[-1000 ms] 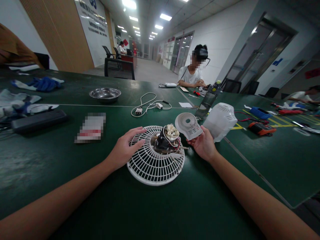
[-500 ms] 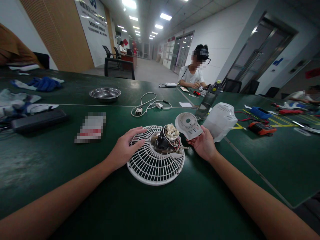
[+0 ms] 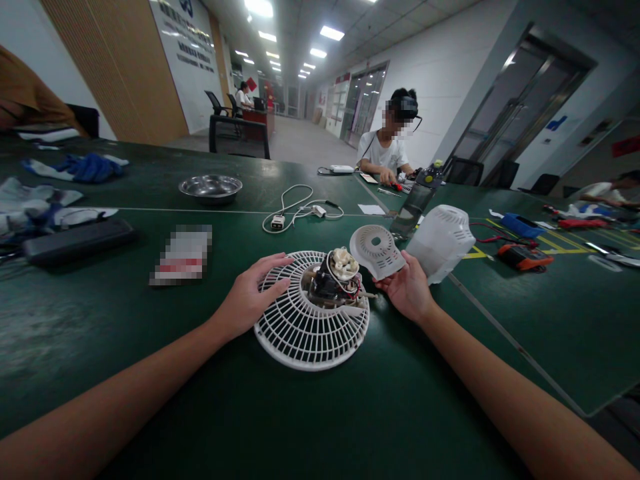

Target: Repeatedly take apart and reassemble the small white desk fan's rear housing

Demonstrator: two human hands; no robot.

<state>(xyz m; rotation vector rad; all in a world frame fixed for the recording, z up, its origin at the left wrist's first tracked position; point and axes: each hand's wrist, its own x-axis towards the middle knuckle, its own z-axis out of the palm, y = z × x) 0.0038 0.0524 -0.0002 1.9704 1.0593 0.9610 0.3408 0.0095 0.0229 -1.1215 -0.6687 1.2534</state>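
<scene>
A white round fan grille (image 3: 305,330) lies flat on the green table (image 3: 350,413) in front of me. A small motor (image 3: 333,280) with coloured wires sits at its centre. My left hand (image 3: 247,297) rests on the grille's left rim, fingers stretched flat across it. My right hand (image 3: 407,290) grips a white vented motor cover (image 3: 376,250) by its lower edge, just right of the motor. A larger white plastic housing (image 3: 440,241) stands right behind that hand.
A steel bowl (image 3: 211,187), a white cable with plug (image 3: 300,212), a black bar (image 3: 75,241) and blue cloths (image 3: 83,167) lie further back and left. An orange meter (image 3: 523,257) and tools lie at the right. A person (image 3: 387,143) works at the far side.
</scene>
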